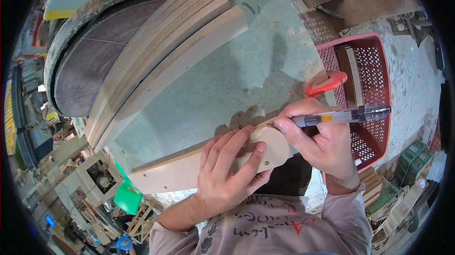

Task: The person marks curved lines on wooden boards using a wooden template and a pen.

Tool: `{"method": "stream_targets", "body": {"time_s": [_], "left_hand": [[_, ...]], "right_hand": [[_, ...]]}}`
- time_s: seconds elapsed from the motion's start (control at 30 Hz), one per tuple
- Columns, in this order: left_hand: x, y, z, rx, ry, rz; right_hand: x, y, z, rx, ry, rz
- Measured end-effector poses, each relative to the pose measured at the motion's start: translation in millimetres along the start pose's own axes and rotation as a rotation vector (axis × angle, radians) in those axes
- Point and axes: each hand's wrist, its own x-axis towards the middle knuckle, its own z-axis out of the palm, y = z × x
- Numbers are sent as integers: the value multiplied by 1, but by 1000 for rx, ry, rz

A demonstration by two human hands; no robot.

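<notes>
My left hand (226, 169) presses flat on a small rounded wooden template (275, 143) that lies on a long wooden piece (166, 172) at the near edge of the green machine table (227, 89). My right hand (320, 141) grips a clear pen (346, 115), its tip hidden at the template's upper edge beside my left fingertips.
A stack of curved wooden strips (166, 56) leans across the table against a large sanding disc (90, 56). A red plastic crate (367, 94) stands to the right, with a red clamp handle (327, 83) by the table corner. Cluttered floor lies below left.
</notes>
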Motion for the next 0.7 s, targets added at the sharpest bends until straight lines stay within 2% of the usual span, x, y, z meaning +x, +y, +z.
{"method": "stream_targets", "body": {"time_s": [0.07, 0.17, 0.37, 0.7], "left_hand": [[0, 0, 1, 1, 4, 2], [-1, 1, 1, -7, 11, -6], [0, 1, 0, 12, 1, -13], [-3, 0, 3, 20, 20, -19]], "right_hand": [[-4, 4, 1, -39, 95, -97], [-12, 6, -1, -66, 140, -127], [-22, 9, -3, 61, 182, -58], [-17, 4, -3, 7, 116, -65]]}}
